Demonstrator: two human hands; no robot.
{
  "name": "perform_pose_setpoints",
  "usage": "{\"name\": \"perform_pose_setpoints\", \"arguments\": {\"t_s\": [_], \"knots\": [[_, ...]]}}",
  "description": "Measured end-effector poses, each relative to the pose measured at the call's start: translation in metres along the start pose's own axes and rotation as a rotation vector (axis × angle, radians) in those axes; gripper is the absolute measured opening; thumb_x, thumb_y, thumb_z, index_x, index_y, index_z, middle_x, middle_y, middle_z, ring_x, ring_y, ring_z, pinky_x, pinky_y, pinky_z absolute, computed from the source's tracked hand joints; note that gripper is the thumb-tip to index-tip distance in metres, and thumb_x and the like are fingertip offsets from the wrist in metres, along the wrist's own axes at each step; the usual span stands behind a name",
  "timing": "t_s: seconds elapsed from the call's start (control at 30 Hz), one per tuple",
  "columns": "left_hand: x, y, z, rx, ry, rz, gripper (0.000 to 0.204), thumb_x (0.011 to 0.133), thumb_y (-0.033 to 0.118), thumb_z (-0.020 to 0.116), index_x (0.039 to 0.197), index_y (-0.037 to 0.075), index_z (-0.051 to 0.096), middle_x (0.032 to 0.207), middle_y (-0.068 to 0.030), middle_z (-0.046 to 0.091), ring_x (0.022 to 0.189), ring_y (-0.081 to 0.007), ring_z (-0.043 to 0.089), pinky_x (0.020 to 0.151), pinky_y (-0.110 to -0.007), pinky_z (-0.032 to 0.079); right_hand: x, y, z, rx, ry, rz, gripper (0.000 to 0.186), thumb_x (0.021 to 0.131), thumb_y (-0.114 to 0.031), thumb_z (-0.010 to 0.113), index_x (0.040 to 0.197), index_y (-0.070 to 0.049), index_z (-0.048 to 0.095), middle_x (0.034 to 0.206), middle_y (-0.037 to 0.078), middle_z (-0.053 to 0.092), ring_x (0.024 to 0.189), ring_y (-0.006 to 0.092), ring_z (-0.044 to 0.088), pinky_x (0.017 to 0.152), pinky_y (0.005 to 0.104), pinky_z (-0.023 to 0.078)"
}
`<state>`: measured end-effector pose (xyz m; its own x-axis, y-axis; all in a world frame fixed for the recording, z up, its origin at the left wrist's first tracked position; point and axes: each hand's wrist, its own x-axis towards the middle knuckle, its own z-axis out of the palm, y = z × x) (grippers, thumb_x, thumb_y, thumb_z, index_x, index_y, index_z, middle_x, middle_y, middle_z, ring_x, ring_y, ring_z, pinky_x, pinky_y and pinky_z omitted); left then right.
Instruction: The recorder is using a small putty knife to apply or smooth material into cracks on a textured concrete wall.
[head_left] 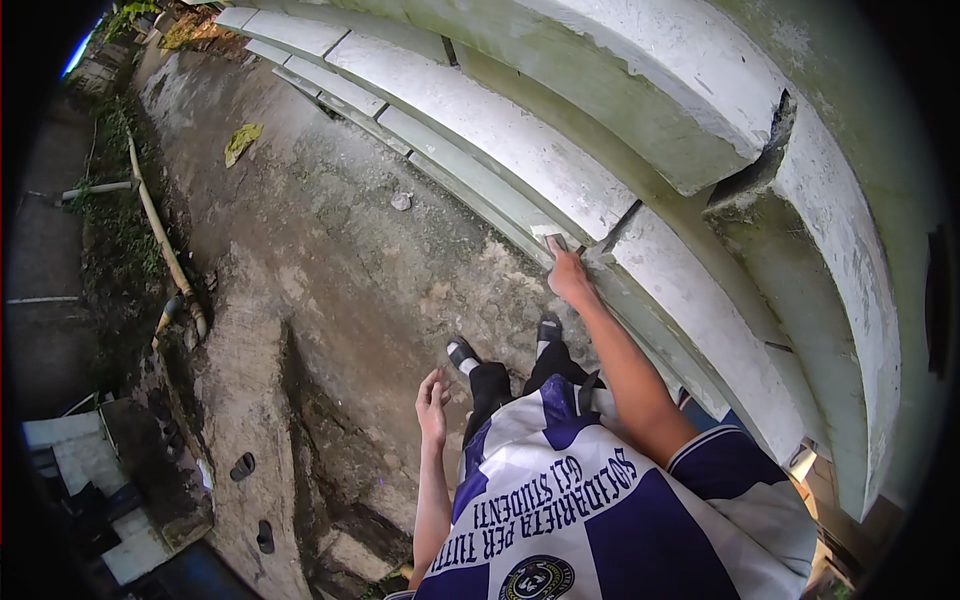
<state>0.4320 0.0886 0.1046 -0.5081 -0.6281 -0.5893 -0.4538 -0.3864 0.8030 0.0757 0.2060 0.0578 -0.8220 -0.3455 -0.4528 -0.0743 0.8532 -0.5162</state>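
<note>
My right hand (568,272) grips a small flat grey tool (555,240), perhaps a scraper, held against a long pale green-white concrete ledge (530,215) at my right. Other stepped concrete ledges (480,90) rise beside and above it, with dark gaps between some blocks. My left hand (432,400) hangs beside my body over the ground, fingers loosely apart with nothing in them.
My sandalled feet stand on stained concrete ground (330,220) with a yellow scrap (243,143) and a small pale lump (402,201). At left are pipes (150,210), weeds, a rough raised concrete edge (240,400), loose sandals (243,466) and pale slabs (65,440).
</note>
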Motion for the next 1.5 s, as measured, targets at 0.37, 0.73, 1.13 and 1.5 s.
{"name": "perform_pose_setpoints", "arguments": {"t_s": [0.37,0.73,1.13,1.5], "knots": [[0.006,-0.002,-0.021,0.008,0.014,-0.004,0.041,0.099,0.028,0.046,0.133,0.006,0.046,0.135,-0.009,0.051,0.116,-0.0233,0.054,0.095,-0.038,0.044,0.018,0.002,-0.013,-0.061,0.037,-0.074,0.073,0.078,0.003,0.052,0.143,-0.025,0.036,0.115,0.028,0.058,0.106,0.0427,0.057,0.09,0.0442,0.048],[0.024,-0.004,-0.005,-0.106,0.029,0.03,0.04,0.099,0.026,0.046,0.133,0.006,0.046,0.133,-0.009,0.052,0.115,-0.0232,0.055,0.094,-0.037,0.044,-0.006,-0.012,-0.047,-0.031,-0.164,0.17,0.088,0.069,0.008,0.054,0.145,-0.03,0.031,0.106,0.026,0.063,0.098,0.037,0.064,0.08,0.043,0.052],[0.043,-0.068,0.018,-0.09,-0.096,0.01,0.036,0.096,0.025,0.05,0.127,0.007,0.052,0.124,-0.0057,0.057,0.099,-0.017,0.06,0.084,-0.029,0.046,0.001,0.001,-0.042,-0.032,-0.142,0.066,0.078,0.076,0.005,0.05,0.146,-0.023,0.029,0.113,0.03,0.058,0.101,0.0409,0.061,0.083,0.0435,0.052],[0.043,-0.071,0.004,-0.254,-0.005,-0.336,0.044,0.098,0.026,0.047,0.136,0.006,0.039,0.125,-0.0084,0.057,0.098,-0.019,0.06,0.079,-0.032,0.05,0.018,-0.001,-0.044,0.018,-0.064,0.082,0.076,0.077,0.006,0.046,0.146,-0.023,0.03,0.121,0.028,0.055,0.104,0.0378,0.06,0.083,0.0404,0.053]]}}
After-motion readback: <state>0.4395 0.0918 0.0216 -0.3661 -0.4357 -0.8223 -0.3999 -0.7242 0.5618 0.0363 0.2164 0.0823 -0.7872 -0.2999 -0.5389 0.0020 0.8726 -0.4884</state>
